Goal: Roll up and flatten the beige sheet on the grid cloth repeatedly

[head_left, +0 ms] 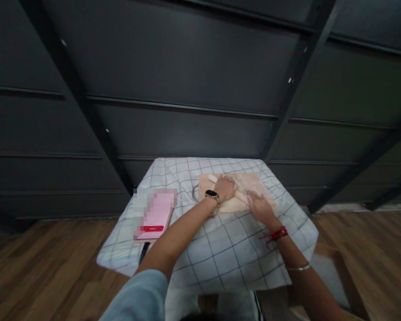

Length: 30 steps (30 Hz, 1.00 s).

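A pale wooden rolling pin (241, 196) lies at a slant across a thin light wooden board (233, 206). My left hand (225, 187), with a dark smartwatch at the wrist, is closed over the pin near its far left end. Around the near right end my right hand (259, 206) is closed, a red thread bracelet behind it. Beyond my hands, a pale, slightly shiny patch (252, 182) covers part of the board; I cannot tell what it is.
The board rests on a table with a white checked cloth (220, 254). A pink box or book (158, 214), partly blurred, lies at the left. Behind the table rises a dark panelled wall (187, 129). An open cardboard box (341, 272) stands on the floor at the right.
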Tool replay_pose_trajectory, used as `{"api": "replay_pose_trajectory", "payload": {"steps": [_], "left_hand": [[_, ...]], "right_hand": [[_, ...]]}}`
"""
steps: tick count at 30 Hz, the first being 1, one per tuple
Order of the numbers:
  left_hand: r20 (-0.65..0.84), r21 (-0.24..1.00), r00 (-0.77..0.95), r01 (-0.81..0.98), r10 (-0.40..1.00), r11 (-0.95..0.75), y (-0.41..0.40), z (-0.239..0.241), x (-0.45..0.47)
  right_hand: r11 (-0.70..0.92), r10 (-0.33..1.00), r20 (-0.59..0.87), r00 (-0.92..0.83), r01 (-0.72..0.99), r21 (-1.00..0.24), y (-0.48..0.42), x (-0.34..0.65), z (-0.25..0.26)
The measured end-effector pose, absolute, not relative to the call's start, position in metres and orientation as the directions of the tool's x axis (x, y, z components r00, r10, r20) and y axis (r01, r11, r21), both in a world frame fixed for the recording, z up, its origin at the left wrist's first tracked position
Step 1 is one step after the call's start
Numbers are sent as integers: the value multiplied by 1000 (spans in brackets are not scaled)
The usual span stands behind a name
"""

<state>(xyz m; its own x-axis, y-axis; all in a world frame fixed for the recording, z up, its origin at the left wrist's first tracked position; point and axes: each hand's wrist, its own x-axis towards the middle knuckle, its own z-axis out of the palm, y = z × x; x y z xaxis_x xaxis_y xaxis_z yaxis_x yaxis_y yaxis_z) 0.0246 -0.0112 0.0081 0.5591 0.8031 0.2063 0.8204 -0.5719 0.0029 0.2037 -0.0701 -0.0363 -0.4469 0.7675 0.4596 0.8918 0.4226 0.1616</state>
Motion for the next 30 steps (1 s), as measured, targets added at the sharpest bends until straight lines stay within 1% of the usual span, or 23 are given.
{"api": "replay_pose_trajectory", "payload": {"steps": [2,4,7,9,11,13,15,18,21,23,25,27,30], "left_hand": [[229,3,562,816,795,-578,-20,3,22],[281,7,568,805,774,-593,-34,-6,13],[335,4,551,810,764,-586,-49,-16,0],[315,-6,561,808,765,-590,-47,-14,1],[265,-3,576,803,774,-596,-38,-6,10],[208,9,572,810,793,-586,-28,2,23],[169,19,547,830,820,-558,-24,7,32],[178,15,550,828,816,-561,-37,4,30],[267,1,581,797,769,-603,-57,-6,13],[293,-7,596,783,748,-621,-62,-8,4],[268,-10,617,769,740,-639,-57,-4,-1],[219,-2,612,779,760,-627,-43,2,-5],[139,27,496,863,857,-504,-22,9,-16]], "right_hand": [[416,754,482,-446,892,174,-84,199,-46],[396,729,537,-424,901,174,-103,191,-62],[408,716,555,-423,899,160,-121,184,-78],[428,725,535,-434,892,144,-120,188,-76],[417,764,502,-405,904,95,-110,200,-64],[356,828,451,-332,934,34,-98,212,-51],[310,867,406,-288,951,11,-92,218,-43],[314,854,423,-303,948,47,-101,211,-47],[328,803,492,-336,939,105,-120,195,-61],[328,800,494,-340,938,114,-126,190,-63],[316,837,440,-324,944,95,-124,193,-56],[298,883,357,-305,951,77,-113,201,-44],[300,918,249,-309,951,74,-90,210,-26]]}}
